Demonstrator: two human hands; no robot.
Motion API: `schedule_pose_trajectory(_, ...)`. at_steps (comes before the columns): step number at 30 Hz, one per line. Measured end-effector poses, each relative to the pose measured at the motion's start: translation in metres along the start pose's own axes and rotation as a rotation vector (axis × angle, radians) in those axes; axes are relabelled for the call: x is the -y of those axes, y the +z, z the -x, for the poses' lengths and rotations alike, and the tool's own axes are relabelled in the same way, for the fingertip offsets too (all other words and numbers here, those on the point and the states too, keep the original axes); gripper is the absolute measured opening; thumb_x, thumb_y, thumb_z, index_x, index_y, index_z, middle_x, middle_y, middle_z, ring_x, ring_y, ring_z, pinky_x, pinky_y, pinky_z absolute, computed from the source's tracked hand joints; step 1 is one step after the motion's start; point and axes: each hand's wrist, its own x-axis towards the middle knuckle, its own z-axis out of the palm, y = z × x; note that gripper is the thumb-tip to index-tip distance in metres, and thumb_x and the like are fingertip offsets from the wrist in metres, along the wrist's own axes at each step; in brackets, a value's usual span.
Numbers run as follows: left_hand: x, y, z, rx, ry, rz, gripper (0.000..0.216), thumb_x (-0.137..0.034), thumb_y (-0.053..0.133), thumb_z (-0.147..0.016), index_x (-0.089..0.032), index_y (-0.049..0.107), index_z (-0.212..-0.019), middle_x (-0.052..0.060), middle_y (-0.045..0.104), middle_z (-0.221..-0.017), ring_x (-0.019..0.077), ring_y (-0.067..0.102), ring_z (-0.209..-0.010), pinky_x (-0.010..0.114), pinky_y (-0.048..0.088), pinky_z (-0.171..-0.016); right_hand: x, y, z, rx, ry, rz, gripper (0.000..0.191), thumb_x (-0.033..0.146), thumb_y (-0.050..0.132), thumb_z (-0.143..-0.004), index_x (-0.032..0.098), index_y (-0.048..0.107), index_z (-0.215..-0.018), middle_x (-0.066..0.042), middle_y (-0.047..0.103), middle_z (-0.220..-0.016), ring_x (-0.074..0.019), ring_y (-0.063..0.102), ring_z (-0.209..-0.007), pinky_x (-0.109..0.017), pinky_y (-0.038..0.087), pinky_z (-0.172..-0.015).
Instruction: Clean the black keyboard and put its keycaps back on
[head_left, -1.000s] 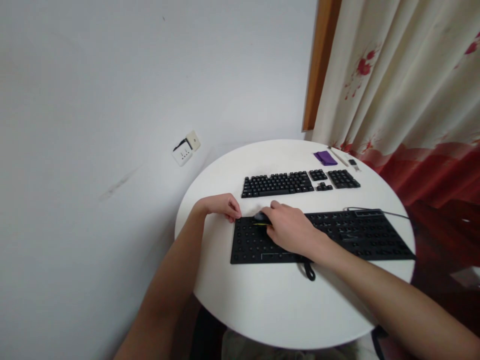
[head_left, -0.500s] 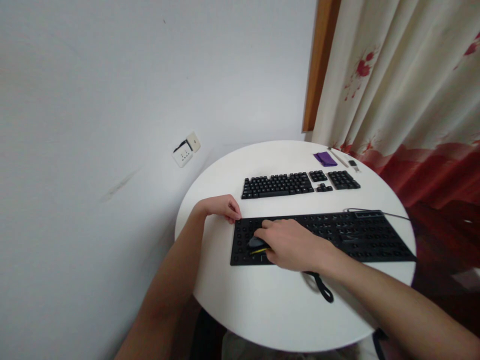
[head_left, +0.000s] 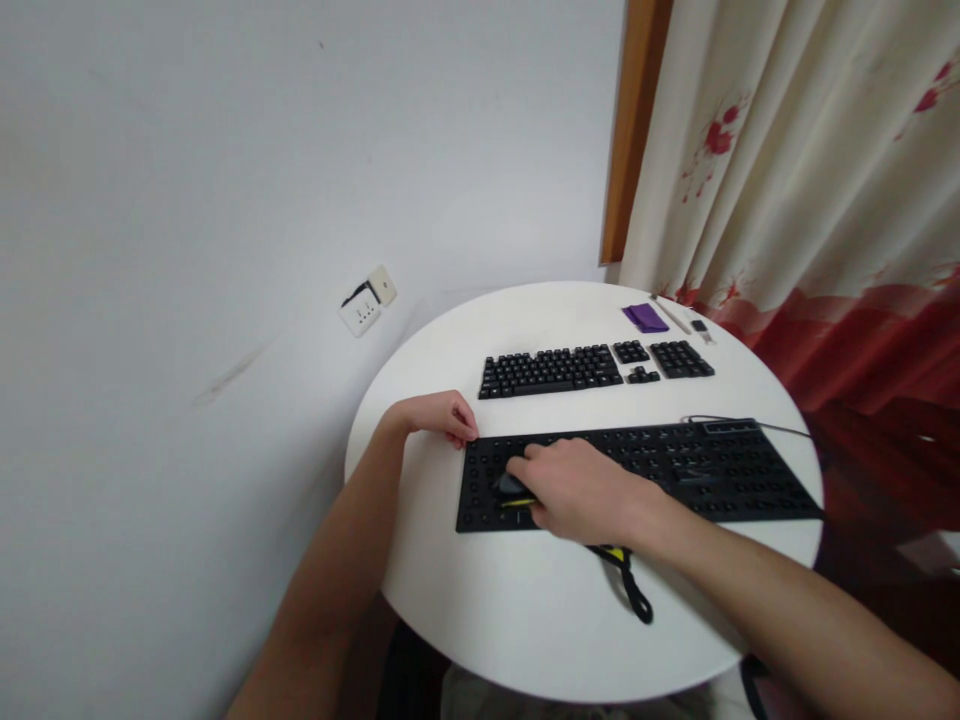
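Note:
A black keyboard base (head_left: 720,470) with its keycaps off lies flat on the round white table. My left hand (head_left: 451,415) is closed at its far left corner, with the fingertips pressed on the corner. Over the left part of the base, my right hand (head_left: 574,485) is wrapped around a black-and-yellow brush (head_left: 621,562). The brush's dark grey end points left and touches the base or hovers just over it. A black loop hangs from its other end, by my wrist. My palm and fingers hide the middle of the brush.
Behind the base, loose black keycaps (head_left: 551,370) stand grouped in keyboard layout. A purple cloth (head_left: 645,318), a pale stick-like item (head_left: 673,316) and a watch (head_left: 702,330) lie at the back right. A cable (head_left: 780,429) runs off the right edge. The wall (head_left: 225,200) borders the left side.
The brush's strap end has swung left and toward me, showing more of its yellow part. My left hand stays at the corner. The whole view has shifted slightly.

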Motion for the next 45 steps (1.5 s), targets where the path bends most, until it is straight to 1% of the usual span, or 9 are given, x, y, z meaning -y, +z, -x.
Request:
schedule_pose_trajectory(4,0.000,0.000,0.000,0.000,-0.006,-0.002,0.026,-0.040,0.083,-0.069,-0.016,0.079,-0.079,0.005,0.073,-0.065,0.0140,0.066,-0.059,0.020,0.050,-0.057,-0.007,0.001,-0.004,-0.016,0.172,0.078,0.028,0.015,0.052,-0.085,0.012,0.064,-0.109,-0.018,0.071,-0.103,-0.0302,0.070,-0.089,-0.038,0.050,-0.073)
schedule_pose_trajectory(10,0.002,-0.001,-0.001,0.001,-0.018,0.009,0.028,-0.042,0.084,-0.068,-0.016,0.079,-0.079,0.005,0.073,-0.065,0.0142,0.067,-0.059,0.020,0.051,-0.057,0.012,0.001,0.004,0.107,-0.132,-0.025,0.027,0.021,0.061,-0.079,0.015,0.065,-0.105,-0.013,0.073,-0.097,-0.0288,0.072,-0.083,-0.034,0.050,-0.067)
schedule_pose_trajectory(12,0.002,-0.001,-0.001,0.000,-0.018,0.010,0.029,-0.042,0.084,-0.068,-0.016,0.079,-0.079,0.005,0.073,-0.065,0.0141,0.067,-0.059,0.020,0.051,-0.057,0.011,-0.001,0.005,0.089,-0.156,-0.044,0.027,0.025,0.061,-0.080,0.016,0.064,-0.105,-0.012,0.073,-0.098,-0.0286,0.072,-0.083,-0.035,0.050,-0.068)
schedule_pose_trajectory(16,0.003,-0.001,-0.002,0.002,-0.005,0.013,0.029,-0.042,0.084,-0.068,-0.016,0.079,-0.079,0.005,0.073,-0.065,0.0141,0.066,-0.058,0.020,0.050,-0.056,-0.003,-0.003,0.002,-0.041,0.064,0.025,0.028,0.021,0.054,-0.084,0.013,0.062,-0.109,-0.015,0.073,-0.101,-0.0308,0.071,-0.088,-0.038,0.051,-0.071)
schedule_pose_trajectory(19,0.003,-0.001,-0.002,0.006,0.002,0.015,0.028,-0.041,0.084,-0.067,-0.016,0.079,-0.078,0.004,0.073,-0.064,0.0138,0.066,-0.057,0.020,0.050,-0.055,-0.008,-0.001,0.000,-0.022,0.151,0.077,0.031,0.016,0.053,-0.082,0.010,0.061,-0.111,-0.018,0.073,-0.098,-0.0325,0.071,-0.087,-0.039,0.051,-0.070)
schedule_pose_trajectory(27,-0.001,0.000,0.000,-0.008,-0.025,0.020,0.031,-0.043,0.086,-0.065,-0.016,0.079,-0.078,0.005,0.073,-0.065,0.0147,0.067,-0.058,0.020,0.051,-0.056,0.009,0.000,0.006,0.135,-0.181,-0.063,0.036,0.031,0.063,-0.077,0.016,0.060,-0.110,-0.013,0.074,-0.095,-0.0302,0.072,-0.081,-0.035,0.049,-0.064)
schedule_pose_trajectory(34,-0.001,0.001,0.000,-0.005,-0.020,0.004,0.029,-0.042,0.084,-0.069,-0.016,0.079,-0.078,0.005,0.073,-0.064,0.0139,0.066,-0.058,0.020,0.051,-0.057,-0.018,-0.004,-0.002,-0.017,0.123,0.046,0.032,0.025,0.055,-0.081,0.013,0.060,-0.110,-0.017,0.073,-0.104,-0.0331,0.071,-0.089,-0.039,0.050,-0.070)
schedule_pose_trajectory(41,0.001,-0.001,0.000,-0.005,-0.019,0.020,0.030,-0.042,0.084,-0.069,-0.015,0.079,-0.081,0.006,0.073,-0.066,0.0149,0.067,-0.061,0.021,0.052,-0.058,0.000,0.000,0.001,0.105,-0.112,-0.053,0.033,0.031,0.060,-0.079,0.018,0.059,-0.110,-0.012,0.073,-0.101,-0.0298,0.071,-0.086,-0.034,0.047,-0.066)
schedule_pose_trajectory(45,0.002,-0.001,-0.001,0.002,-0.010,0.020,0.032,-0.043,0.085,-0.068,-0.015,0.079,-0.081,0.006,0.073,-0.066,0.0149,0.067,-0.060,0.021,0.051,-0.058,-0.015,-0.006,0.000,-0.005,-0.008,-0.057,0.028,0.032,0.057,-0.081,0.020,0.059,-0.106,-0.011,0.073,-0.103,-0.0280,0.070,-0.088,-0.034,0.045,-0.068)
